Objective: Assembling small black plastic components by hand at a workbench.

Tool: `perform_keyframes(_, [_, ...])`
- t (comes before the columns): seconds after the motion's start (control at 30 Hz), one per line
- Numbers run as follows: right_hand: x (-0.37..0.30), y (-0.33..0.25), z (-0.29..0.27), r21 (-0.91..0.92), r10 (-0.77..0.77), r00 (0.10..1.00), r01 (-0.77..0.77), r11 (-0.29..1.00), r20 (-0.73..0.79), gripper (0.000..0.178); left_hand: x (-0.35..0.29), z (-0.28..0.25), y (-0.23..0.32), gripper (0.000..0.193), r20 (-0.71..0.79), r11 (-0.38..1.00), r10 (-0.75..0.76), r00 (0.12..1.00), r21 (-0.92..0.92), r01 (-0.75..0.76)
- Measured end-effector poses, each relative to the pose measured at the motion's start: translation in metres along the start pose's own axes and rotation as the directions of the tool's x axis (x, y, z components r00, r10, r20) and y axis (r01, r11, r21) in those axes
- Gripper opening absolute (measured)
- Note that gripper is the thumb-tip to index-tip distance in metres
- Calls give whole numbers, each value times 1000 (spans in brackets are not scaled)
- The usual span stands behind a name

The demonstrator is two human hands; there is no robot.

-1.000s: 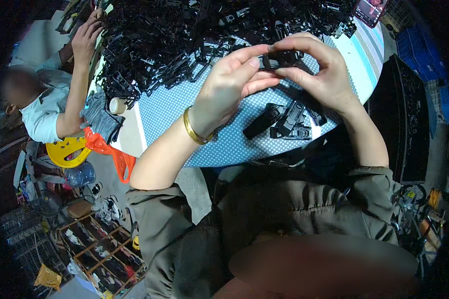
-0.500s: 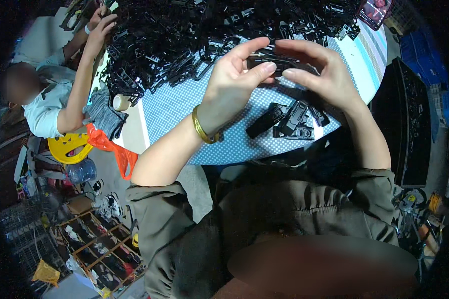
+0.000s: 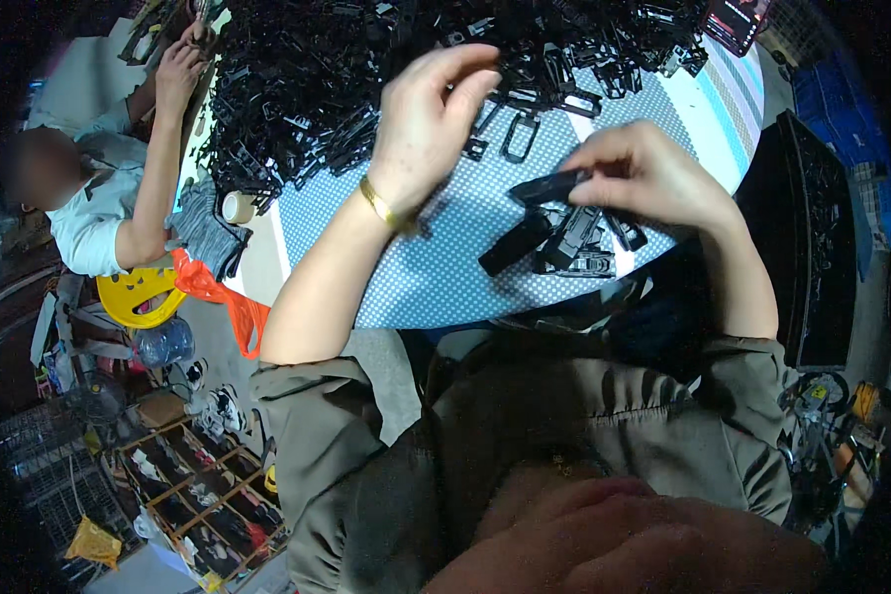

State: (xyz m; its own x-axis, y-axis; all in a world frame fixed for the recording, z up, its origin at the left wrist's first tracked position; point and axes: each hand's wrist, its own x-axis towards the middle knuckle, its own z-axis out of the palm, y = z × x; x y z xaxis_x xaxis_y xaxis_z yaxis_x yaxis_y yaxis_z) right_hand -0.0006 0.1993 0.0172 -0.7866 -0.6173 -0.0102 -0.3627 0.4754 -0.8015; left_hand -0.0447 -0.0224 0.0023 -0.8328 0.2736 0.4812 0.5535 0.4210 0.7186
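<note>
My right hand (image 3: pixel 658 176) pinches a long black plastic part (image 3: pixel 544 188) between thumb and fingers. It holds the part low over a small group of finished-looking black plastic pieces (image 3: pixel 574 238) near the table's front edge. My left hand (image 3: pixel 421 124), with a gold bangle at the wrist, is over the near edge of a big heap of black plastic parts (image 3: pixel 307 89). Its fingers are stretched out with a gap to the thumb, and nothing shows between them. Just right of it lies a loose black rectangular frame (image 3: pixel 521 137).
A blue dotted cloth (image 3: pixel 346 247) covers the table. A phone (image 3: pixel 735 22) lies at the far right. At left are a tape roll (image 3: pixel 238 207), a grey cloth (image 3: pixel 208 228), a red plastic bag (image 3: pixel 233 302) and a yellow stool (image 3: pixel 134 297). A co-worker (image 3: pixel 109 198) handles something at far left.
My hands have parted from the black part they both held. The right has carried it down toward the small group; the left has moved up and left to the heap.
</note>
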Motion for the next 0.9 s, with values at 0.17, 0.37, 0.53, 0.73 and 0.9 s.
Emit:
perform_keyframes(0.17, [7,1,-1,-250,-204,961,154,956,-186,24,15,1,-13,24,172,762,302,938,548,-346])
perform_keyframes(0.37, [10,24,-16,-570,-232,877,-57,820,-421,20,21,10,-8,21,282,671,271,920,630,-391])
perform_keyframes(0.53, [17,27,-10,-687,-235,920,-49,725,-314,17,25,7,-13,12,43,684,580,814,517,-514])
perform_keyframes(0.73, [7,22,-23,-610,-215,899,-71,790,-382,16,21,-1,-3,26,-188,987,-58,981,-158,28])
perform_keyframes(0.9, [2,45,-52,-522,-161,771,-247,817,-616,21,10,-22,2,37,149,601,-311,939,-734,315])
